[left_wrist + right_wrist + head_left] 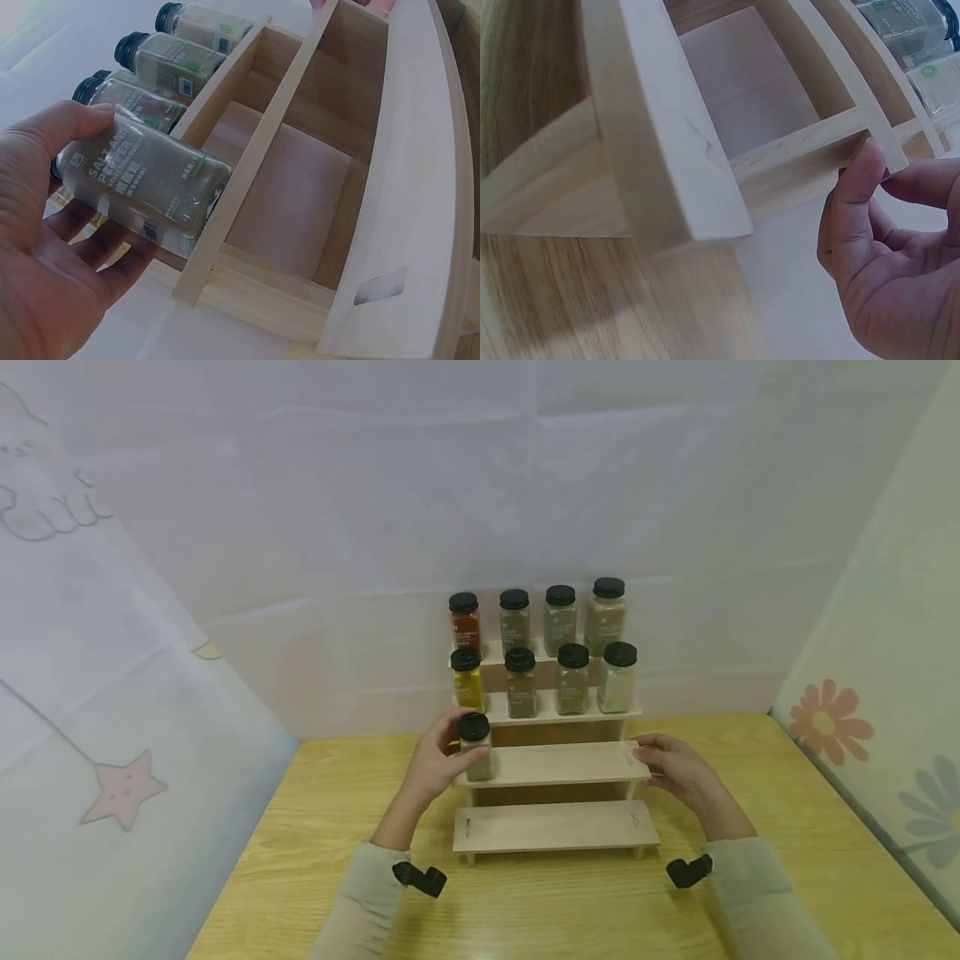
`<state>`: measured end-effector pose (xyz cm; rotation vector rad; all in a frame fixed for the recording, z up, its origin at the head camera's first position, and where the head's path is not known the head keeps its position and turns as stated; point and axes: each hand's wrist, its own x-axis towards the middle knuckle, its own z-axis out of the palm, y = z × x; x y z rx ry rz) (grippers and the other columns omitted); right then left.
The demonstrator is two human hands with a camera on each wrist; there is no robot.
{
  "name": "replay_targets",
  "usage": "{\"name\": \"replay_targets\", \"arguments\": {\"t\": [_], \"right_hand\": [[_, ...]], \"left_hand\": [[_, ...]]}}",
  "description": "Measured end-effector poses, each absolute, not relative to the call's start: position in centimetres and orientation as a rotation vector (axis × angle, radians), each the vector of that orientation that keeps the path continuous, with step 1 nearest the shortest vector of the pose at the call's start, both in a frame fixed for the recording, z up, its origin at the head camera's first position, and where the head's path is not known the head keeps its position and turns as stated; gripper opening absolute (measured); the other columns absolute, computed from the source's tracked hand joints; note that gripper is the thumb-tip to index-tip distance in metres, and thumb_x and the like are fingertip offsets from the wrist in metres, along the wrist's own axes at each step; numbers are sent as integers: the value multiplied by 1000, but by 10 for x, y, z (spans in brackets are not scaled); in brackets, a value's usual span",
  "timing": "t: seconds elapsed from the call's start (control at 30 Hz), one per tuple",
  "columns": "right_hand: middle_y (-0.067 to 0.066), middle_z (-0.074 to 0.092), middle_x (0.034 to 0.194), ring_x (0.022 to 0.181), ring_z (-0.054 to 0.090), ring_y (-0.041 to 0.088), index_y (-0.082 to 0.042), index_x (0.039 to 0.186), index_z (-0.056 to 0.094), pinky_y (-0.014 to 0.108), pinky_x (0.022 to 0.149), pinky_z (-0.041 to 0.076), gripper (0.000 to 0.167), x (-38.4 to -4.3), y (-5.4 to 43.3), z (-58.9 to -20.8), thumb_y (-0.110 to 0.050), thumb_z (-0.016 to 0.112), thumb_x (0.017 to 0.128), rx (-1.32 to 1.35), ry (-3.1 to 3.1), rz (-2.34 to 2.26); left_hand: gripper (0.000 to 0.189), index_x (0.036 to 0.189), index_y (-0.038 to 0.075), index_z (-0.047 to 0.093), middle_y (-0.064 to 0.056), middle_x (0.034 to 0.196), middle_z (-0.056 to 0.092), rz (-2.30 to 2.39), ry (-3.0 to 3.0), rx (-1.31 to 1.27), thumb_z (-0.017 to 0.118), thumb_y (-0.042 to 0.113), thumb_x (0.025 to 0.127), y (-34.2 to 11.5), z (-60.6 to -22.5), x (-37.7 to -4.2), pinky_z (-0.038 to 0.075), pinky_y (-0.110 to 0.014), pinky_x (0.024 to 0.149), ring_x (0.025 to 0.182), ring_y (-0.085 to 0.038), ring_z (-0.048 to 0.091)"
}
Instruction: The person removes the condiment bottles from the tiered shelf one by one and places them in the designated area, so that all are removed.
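Note:
My left hand [431, 764] grips a black-lidded glass spice jar [477, 753] at the left end of the second-lowest shelf [562, 763] of a stepped wooden rack. In the left wrist view, the jar [150, 176] carries a salt and pepper label, and its base is right at the shelf board. Thumb and fingers lie on opposite sides of it. At the shelf's other end, my right hand [684, 772] pinches the board's corner between thumb and forefinger, as the right wrist view of that hand [900, 255] shows.
Several spice jars with black lids, among them a red one [465, 628] and a yellow one [468, 685], line the two upper shelves. The lowest shelf [555, 827] is bare. Beneath the rack is a wooden table [337, 827], with a pale cloth backdrop [375, 527] close behind.

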<state>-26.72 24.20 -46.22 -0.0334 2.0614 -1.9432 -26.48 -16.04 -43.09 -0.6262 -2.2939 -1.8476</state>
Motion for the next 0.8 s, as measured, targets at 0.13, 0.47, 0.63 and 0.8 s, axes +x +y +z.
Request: {"name": "replay_targets", "arguments": {"t": [0.13,0.47,0.63,0.8], "right_hand": [[-1,56,109,85,60,9,8,150,30,31,75,57,59,-268,243,-463,-20,57,105,-29,2051,-1950],[0,58,111,89,63,9,8,151,28,28,73,57,60,-269,244,-467,-20,57,105,-16,2021,-1961],[-2,60,108,88,64,9,8,151,27,28,73,56,60,-269,245,-467,-20,56,106,-37,2015,-1966],[-2,60,108,89,65,10,8,150,27,29,75,57,59,-269,246,-467,-19,56,106,-50,2004,-1976]], "left_hand": [[61,139,13,58,-13,128,64,-1842,-2302,-608,83,8,84,-160,-428,-264,53,-34,93,113,-23,63],[62,141,6,56,-18,129,63,-1802,-2359,-565,81,1,85,-177,-421,-255,52,-45,97,112,-22,63],[61,138,11,58,-14,125,66,-1812,-2325,-563,84,8,83,-192,-418,-254,54,-36,92,109,-16,64],[61,139,13,58,-15,126,64,-1802,-2338,-535,84,10,84,-207,-416,-254,53,-29,91,110,-15,63]]}}
